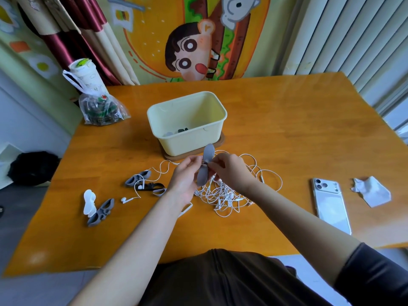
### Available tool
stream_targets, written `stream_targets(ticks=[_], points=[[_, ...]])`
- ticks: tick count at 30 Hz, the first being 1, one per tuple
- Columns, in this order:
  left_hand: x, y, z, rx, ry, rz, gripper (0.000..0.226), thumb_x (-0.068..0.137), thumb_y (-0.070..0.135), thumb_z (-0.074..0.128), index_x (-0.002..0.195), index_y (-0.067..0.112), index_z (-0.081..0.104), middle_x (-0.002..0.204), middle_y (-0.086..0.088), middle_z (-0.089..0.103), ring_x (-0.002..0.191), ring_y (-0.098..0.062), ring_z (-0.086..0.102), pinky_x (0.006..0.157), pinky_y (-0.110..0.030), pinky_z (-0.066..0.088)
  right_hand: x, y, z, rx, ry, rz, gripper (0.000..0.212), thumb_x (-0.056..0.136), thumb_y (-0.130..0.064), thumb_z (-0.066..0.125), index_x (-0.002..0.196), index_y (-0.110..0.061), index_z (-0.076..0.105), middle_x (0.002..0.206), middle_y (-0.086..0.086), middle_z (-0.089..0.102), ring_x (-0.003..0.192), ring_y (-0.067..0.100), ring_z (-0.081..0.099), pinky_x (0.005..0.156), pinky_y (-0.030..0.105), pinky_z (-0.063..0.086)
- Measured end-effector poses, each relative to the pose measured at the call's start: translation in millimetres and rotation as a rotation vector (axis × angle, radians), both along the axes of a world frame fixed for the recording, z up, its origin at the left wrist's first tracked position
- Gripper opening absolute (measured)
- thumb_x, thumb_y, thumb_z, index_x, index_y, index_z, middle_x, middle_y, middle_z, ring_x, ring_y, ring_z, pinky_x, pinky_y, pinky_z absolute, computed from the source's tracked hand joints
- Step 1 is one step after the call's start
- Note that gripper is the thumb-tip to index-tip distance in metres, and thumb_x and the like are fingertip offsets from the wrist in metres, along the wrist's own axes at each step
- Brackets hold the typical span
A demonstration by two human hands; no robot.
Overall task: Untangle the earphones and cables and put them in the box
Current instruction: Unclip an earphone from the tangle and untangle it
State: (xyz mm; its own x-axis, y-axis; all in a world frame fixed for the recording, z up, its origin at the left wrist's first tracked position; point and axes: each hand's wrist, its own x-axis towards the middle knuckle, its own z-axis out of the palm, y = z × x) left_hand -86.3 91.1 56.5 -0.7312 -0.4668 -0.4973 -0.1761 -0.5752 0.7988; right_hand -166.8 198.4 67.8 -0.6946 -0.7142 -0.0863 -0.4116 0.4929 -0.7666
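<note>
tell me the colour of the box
Pale yellow box, seen clearly in the head view.

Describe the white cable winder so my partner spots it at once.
Go to the left edge of the orange wooden table. The flat white cable winder lies there beside a dark grey winder. Unlike the grey winder and black winder farther in, it is white.

The table (pixel 276 120) carries a box (pixel 187 140), tangled earphones (pixel 223 195), grey clips (pixel 100 213), phone (pixel 331 206), paper (pixel 373 192) and bag (pixel 99 109).
</note>
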Motion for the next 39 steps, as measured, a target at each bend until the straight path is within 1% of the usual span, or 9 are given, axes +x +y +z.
stream_targets(ticks=[4,8,14,18,21,27,32,36,39], points=[[-0.1,1.0,-1.6,-0.045,-0.013,-0.010,0.009,0.097,0.018,0.051,0.097,0.012,0.059,0.099,-0.011,0.065,0.097,-0.031,0.060,0.091,-0.049,0.048,-1.7,-3.0,-1.7,0.015,-0.033,-0.022,0.017,0.095,-0.013,0.051,0.083,-0.005,0.060,0.079,0.013,0.070,0.058,0.013,0.060,0.052,0.010,0.044],[-2.4,2.9,3.2,-0.036,0.027,-0.028,0.013,0.098,0.020,0.049,0.100,0.015,0.060,0.101,-0.009,0.065,0.094,-0.025,0.060,0.074,-0.035,0.048,-4.3,-1.4,1.1,-0.038,-0.085,-0.058,0.015,0.096,-0.011,0.049,0.087,-0.005,0.058,0.075,0.005,0.062,0.054,0.003,0.054,0.048,0.008,0.042],[-0.8,1.9,5.6,-0.020,0.076,-0.042,0.010,0.097,0.012,0.049,0.097,0.013,0.059,0.091,-0.008,0.068,0.078,-0.022,0.066,0.061,-0.031,0.056,-2.4,-0.5,1.8,-0.101,-0.164,-0.045,0.013,0.096,-0.008,0.047,0.088,-0.005,0.058,0.072,0.002,0.061,0.056,0.003,0.056,0.050,0.009,0.044],[0.9,0.8,6.3,-0.029,0.085,-0.066,0.006,0.095,0.014,0.053,0.096,0.010,0.058,0.090,-0.008,0.068,0.081,-0.022,0.066,0.072,-0.037,0.058,-0.6,0.5,2.0,-0.146,-0.203,-0.027,0.014,0.096,-0.007,0.047,0.085,-0.006,0.056,0.067,-0.006,0.059,0.051,-0.004,0.057,0.050,0.009,0.043],[0.6,0.6,7.0,-0.064,0.049,-0.097,0.013,0.091,0.012,0.059,0.105,0.010,0.061,0.095,-0.010,0.066,0.092,-0.024,0.062,0.088,-0.045,0.050,1.3,1.2,1.4,-0.159,-0.232,-0.045,0.014,0.096,-0.008,0.047,0.086,-0.006,0.056,0.069,-0.001,0.061,0.060,0.008,0.062,0.054,0.017,0.049],[-1.3,-0.5,10.5,-0.121,0.048,-0.123,0.012,0.092,0.010,0.057,0.104,0.010,0.060,0.095,-0.008,0.065,0.087,-0.020,0.062,0.070,-0.032,0.052,2.1,3.6,4.6,-0.183,-0.273,-0.090,0.011,0.096,-0.006,0.046,0.089,-0.005,0.054,0.069,0.004,0.062,0.061,0.016,0.059,0.061,0.023,0.052],[-1.3,-0.8,9.8,-0.249,0.038,-0.124,0.014,0.088,0.006,0.064,0.099,0.013,0.062,0.100,-0.009,0.066,0.094,-0.020,0.063,0.074,-0.030,0.052,3.7,4.2,7.7,-0.161,-0.199,-0.144,0.013,0.095,-0.008,0.049,0.092,-0.002,0.060,0.084,0.015,0.068,0.074,0.026,0.068,0.070,0.033,0.059],[-1.0,0.4,8.4,-0.329,0.035,-0.082,0.013,0.085,0.005,0.067,0.092,0.016,0.065,0.097,-0.007,0.068,0.095,-0.019,0.064,0.083,-0.031,0.052,4.7,1.5,8.4,-0.055,-0.041,-0.130,0.012,0.092,-0.010,0.049,0.086,-0.002,0.056,0.081,0.012,0.064,0.063,0.017,0.055,0.057,0.012,0.044],[0.4,0.0,9.6,-0.312,0.058,-0.087,0.010,0.086,0.005,0.065,0.090,0.014,0.065,0.091,-0.004,0.068,0.094,-0.016,0.065,0.085,-0.028,0.052,5.3,-0.8,9.8,-0.040,-0.030,-0.121,0.009,0.092,-0.010,0.047,0.086,-0.005,0.049,0.079,0.009,0.056,0.063,0.017,0.045,0.051,0.016,0.033]])
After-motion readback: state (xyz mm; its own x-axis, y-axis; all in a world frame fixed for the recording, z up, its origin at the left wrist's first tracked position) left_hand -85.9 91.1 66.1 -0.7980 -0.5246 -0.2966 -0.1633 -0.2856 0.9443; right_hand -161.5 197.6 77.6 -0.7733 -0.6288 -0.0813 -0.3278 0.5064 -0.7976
